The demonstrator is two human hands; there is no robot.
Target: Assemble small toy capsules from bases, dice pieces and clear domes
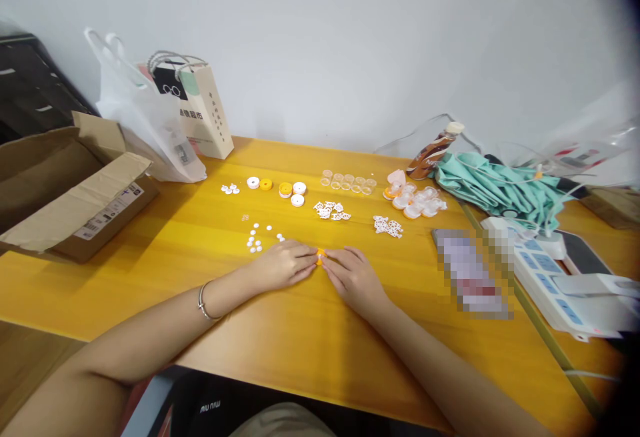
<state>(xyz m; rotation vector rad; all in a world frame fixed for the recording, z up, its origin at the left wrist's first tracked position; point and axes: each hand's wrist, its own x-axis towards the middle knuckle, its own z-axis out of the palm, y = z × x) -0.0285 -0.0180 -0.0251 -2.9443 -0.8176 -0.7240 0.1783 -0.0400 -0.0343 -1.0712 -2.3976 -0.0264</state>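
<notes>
Between the fingertips of both hands is a small round orange and white piece (321,257), mostly covered by the fingers. My left hand (289,265) pinches it from the left, and my right hand (354,278) grips its right side. Several small white discs (253,241) lie scattered beyond my left hand. Farther back sit orange and white round caps (285,189), clear little cups (338,182) in rows, and two piles of white lattice-like pieces (387,226). Small white parts (231,189) form a group at the left.
An open cardboard box (115,213), a white plastic bag (150,123) and a paper bag (213,110) stand at the left. Rightward are packed clear-and-orange pieces (417,200), a bottle (433,151), a folded teal umbrella (500,187), a pixelated phone (470,273) and a power strip (545,283).
</notes>
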